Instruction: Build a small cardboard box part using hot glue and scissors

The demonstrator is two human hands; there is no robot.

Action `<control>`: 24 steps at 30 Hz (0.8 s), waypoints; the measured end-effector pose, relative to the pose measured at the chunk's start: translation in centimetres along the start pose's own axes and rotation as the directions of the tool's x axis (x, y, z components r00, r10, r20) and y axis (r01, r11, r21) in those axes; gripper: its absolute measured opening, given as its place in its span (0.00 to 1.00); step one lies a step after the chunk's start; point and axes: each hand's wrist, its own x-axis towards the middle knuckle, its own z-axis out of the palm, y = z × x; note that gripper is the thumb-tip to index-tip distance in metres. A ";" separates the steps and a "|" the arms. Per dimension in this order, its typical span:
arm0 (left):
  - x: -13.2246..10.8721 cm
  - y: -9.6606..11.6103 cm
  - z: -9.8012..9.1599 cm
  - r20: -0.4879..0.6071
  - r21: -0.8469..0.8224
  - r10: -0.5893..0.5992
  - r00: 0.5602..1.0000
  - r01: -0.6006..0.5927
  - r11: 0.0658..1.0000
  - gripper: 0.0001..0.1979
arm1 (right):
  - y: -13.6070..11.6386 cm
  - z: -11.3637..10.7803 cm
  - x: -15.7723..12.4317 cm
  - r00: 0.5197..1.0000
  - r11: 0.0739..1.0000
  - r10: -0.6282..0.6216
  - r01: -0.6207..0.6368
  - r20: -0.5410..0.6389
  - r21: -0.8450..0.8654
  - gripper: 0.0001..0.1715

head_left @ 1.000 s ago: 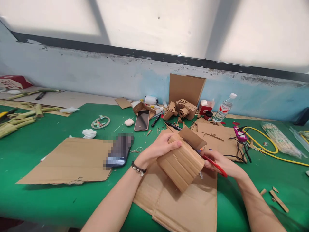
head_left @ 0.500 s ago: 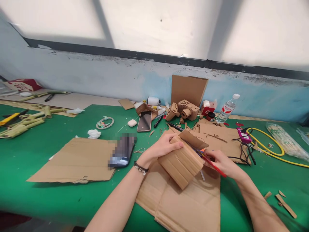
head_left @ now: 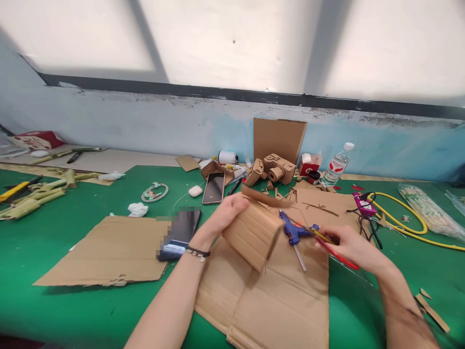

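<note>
Your left arm reaches in from the near left, a dark bracelet (head_left: 198, 252) at the wrist. Your left hand (head_left: 227, 214) grips the far left end of the cardboard box (head_left: 251, 233), which tilts over the cardboard sheet (head_left: 276, 303). Just right of the box is the blue glue gun (head_left: 292, 232). Your right arm angles in from the near right, your right hand (head_left: 347, 245) curled around the red-handled scissors (head_left: 341, 259), blades pointing left.

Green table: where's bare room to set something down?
Bare tabletop shows left, between cut stalks and flat cardboard; also right, between yellow cable and cardboard scraps. Crowded: behind the held box, around the cardboard camera.
</note>
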 end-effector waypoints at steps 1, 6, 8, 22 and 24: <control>0.2 -0.2 -0.7 -0.146 -0.027 0.009 0.989 -0.013 1.000 0.44 | 0.6 -0.6 0.0 0.997 0.999 0.033 -0.033 -0.064 -0.005 0.32; 0.4 -0.7 -1.2 -0.235 -0.043 0.054 0.971 -0.066 0.997 0.41 | 3.8 -1.5 1.2 0.882 0.948 0.138 -0.249 -0.451 -0.197 0.32; 0.1 -0.6 -0.2 -0.112 -0.018 0.048 0.993 -0.050 0.999 0.41 | 4.7 -1.2 1.7 0.862 0.935 0.136 -0.275 -0.488 -0.225 0.34; -2.0 1.1 6.1 0.404 0.076 -0.053 0.913 0.024 0.997 0.36 | -4.4 3.5 1.2 0.967 0.933 -0.103 0.175 -0.232 0.314 0.33; -2.2 1.4 6.5 0.427 0.081 -0.054 0.903 0.021 0.997 0.36 | -4.6 4.0 1.3 0.986 0.918 -0.104 0.147 -0.132 0.368 0.30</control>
